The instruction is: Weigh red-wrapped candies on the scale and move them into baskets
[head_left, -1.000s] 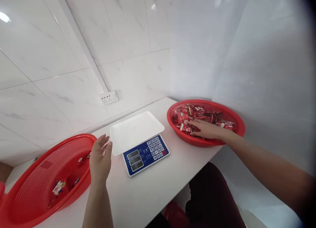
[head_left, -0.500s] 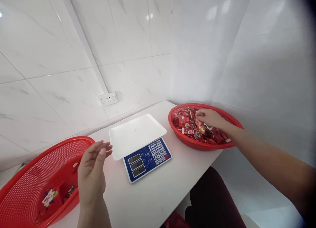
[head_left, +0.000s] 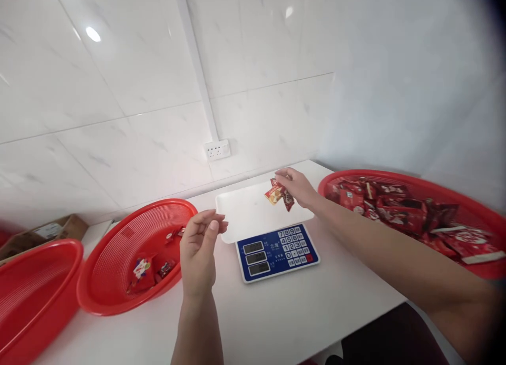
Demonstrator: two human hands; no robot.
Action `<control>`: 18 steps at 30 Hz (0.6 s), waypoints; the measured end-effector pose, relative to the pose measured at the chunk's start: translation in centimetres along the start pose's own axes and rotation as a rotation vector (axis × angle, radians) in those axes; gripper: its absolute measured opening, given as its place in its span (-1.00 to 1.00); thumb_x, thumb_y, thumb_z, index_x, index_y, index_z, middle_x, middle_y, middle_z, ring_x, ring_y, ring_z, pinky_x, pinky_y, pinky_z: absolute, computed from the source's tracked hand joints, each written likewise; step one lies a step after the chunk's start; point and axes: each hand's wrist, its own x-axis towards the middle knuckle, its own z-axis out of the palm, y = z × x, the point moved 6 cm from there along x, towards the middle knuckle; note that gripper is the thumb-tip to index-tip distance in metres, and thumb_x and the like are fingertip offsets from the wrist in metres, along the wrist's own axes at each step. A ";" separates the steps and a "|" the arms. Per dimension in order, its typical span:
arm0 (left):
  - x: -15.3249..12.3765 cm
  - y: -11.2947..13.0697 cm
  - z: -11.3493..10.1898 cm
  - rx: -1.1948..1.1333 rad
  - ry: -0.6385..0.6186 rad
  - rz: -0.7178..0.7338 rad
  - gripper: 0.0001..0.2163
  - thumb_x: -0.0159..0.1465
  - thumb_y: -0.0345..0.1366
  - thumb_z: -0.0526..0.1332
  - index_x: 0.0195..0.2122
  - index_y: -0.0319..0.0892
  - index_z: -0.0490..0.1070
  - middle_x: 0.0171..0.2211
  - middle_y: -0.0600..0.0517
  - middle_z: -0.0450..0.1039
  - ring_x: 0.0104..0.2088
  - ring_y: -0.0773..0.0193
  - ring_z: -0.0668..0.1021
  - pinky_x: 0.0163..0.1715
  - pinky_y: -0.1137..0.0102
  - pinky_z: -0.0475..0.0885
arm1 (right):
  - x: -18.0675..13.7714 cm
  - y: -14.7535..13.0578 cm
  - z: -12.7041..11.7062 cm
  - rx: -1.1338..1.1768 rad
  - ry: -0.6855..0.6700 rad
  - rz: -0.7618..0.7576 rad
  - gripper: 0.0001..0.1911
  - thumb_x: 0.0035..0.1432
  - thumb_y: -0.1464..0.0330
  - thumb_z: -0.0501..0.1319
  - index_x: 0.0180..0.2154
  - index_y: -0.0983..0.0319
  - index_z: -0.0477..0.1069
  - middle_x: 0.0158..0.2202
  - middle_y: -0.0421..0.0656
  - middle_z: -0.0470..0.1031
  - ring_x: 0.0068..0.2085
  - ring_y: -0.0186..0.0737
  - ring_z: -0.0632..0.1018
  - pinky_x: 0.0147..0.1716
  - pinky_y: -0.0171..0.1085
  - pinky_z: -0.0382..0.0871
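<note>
My right hand [head_left: 297, 186] pinches small wrapped snack packets [head_left: 274, 194], one yellow and red, another dark red, over the right part of the white weighing pan [head_left: 245, 209]. Whether the packets touch the pan I cannot tell. The pan sits on an electronic scale [head_left: 279, 254] with a blue keypad panel and dark displays. By the pan's left edge is my left hand [head_left: 201, 249], its fingers loosely bent and apart, nothing in it. At the right, a red basket [head_left: 343, 176] holds a heap of red snack packets [head_left: 395, 207], partly hidden behind my right forearm.
A red basket [head_left: 93, 280] with several packets at its bottom stands left of my left hand. Farther left are another red basket [head_left: 23, 296] and a cardboard box [head_left: 71, 228]. A tiled wall with a socket [head_left: 217, 150] backs the white table [head_left: 276, 317].
My right hand has moved from the right basket to above the weighing pan with packets in its fingers. The view has swung left, showing more baskets. My left hand stays by the pan.
</note>
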 end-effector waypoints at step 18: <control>0.2 0.7 -1.2 -0.077 0.029 -0.001 -0.85 0.20 -0.23 0.27 -0.21 -0.10 0.48 -0.33 0.03 0.52 -0.35 0.33 0.56 -0.28 0.39 0.49 | -0.8 1.6 3.2 -0.091 -0.253 0.124 -0.60 -0.02 0.30 0.22 -0.08 0.19 0.37 -0.22 -0.14 0.48 -0.21 -0.23 0.50 -0.18 -0.25 0.40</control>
